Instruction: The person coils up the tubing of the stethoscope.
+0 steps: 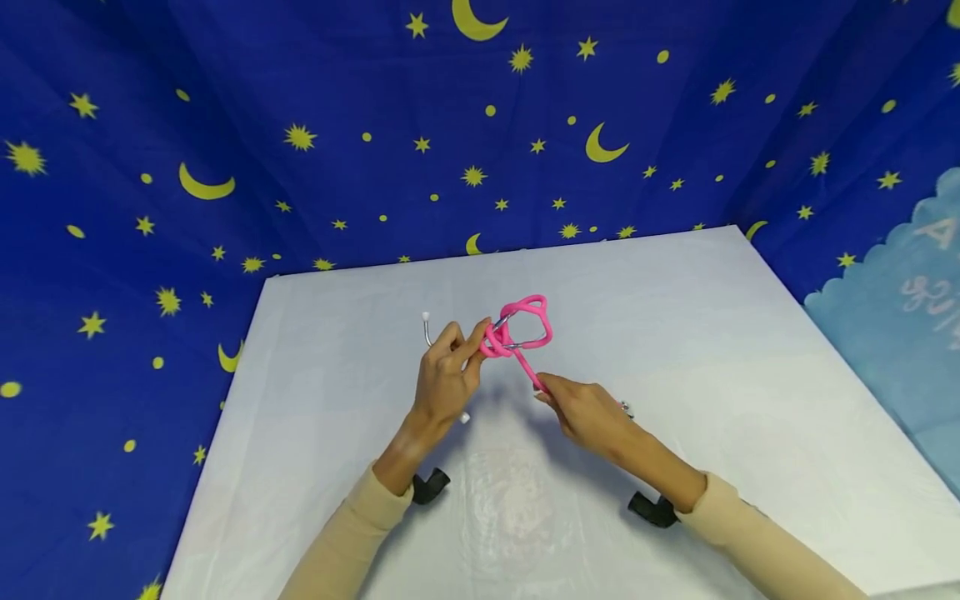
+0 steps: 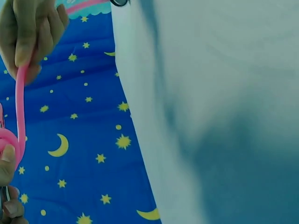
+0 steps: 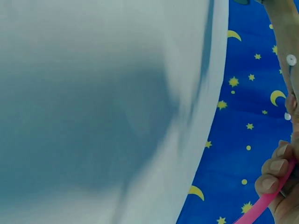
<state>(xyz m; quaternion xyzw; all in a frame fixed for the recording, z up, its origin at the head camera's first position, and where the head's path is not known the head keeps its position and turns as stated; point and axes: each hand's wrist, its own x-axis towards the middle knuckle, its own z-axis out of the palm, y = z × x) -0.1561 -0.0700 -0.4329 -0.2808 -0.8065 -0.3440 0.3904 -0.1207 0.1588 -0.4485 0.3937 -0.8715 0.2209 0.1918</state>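
Observation:
A pink stethoscope (image 1: 543, 321) is held up over the white table, its tubing wound into a loop and a knot-like coil around the metal ear tubes. My left hand (image 1: 447, 375) pinches the coil and ear tubes between thumb and fingers; in the left wrist view its thumb (image 2: 7, 163) presses on the pink tubing. White ear tips (image 1: 426, 317) stick out past that hand. My right hand (image 1: 588, 412) grips the tubing just below the coil, where it runs straight between both hands. Beyond the right hand a metal chest piece (image 1: 626, 408) partly shows.
The white table (image 1: 750, 350) lies beneath, with hand shadows on it. Behind hangs a blue curtain (image 1: 360, 183) with yellow moons and stars. Black wrist mounts (image 1: 430, 487) are under both forearms. A light blue lettered panel (image 1: 900, 308) is at the right.

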